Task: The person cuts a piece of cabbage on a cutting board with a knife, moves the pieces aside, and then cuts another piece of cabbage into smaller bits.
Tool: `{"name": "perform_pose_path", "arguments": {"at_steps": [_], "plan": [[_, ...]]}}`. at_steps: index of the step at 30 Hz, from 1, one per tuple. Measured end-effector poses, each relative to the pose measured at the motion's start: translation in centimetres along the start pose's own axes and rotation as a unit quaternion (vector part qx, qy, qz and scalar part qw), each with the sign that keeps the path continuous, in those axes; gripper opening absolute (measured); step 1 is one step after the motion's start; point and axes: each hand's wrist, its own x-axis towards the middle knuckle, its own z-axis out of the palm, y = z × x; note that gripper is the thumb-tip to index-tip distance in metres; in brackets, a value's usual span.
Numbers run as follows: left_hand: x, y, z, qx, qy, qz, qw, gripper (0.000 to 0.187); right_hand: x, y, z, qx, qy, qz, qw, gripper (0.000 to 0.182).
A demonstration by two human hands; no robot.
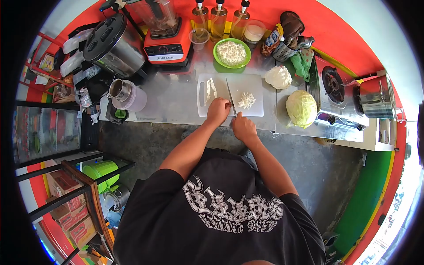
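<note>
A white cutting board [255,83] lies on the steel counter. My right hand [244,127] is closed around the handle of a kitchen knife [230,92], whose blade points away from me across the board. Just left of the blade, my left hand [219,110] rests on the board with curled fingers; whatever they pinch is hidden. Chopped white pieces [246,100] lie in a small heap right of the knife. Some long pale strips [210,90] are on the board's left part. Behind the board stands a green plate [247,58] heaped with shredded white food.
To the right sit a pale green cabbage [301,108], a white lumpy vegetable [278,77] and a gas stove [332,84] with a pot [377,98]. A red blender [165,51], several bottles [218,22] and a clear cup [199,39] line the back. A metal-topped jug [128,95] stands left.
</note>
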Motion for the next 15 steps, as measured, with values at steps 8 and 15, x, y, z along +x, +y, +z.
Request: {"name": "perform_pose_path", "arguments": {"at_steps": [8, 15], "plan": [[-0.4, 0.5, -0.8, -0.006, 0.004, 0.007, 1.0, 0.012, 2.2, -0.5, -0.4, 0.015, 0.039, 0.012, 0.999, 0.035], [-0.6, -0.5, -2.8, -0.098, -0.046, -0.043, 0.993, 0.018, 0.5, 0.6, -1.0, 0.017, 0.024, -0.011, 1.0, 0.036]]}}
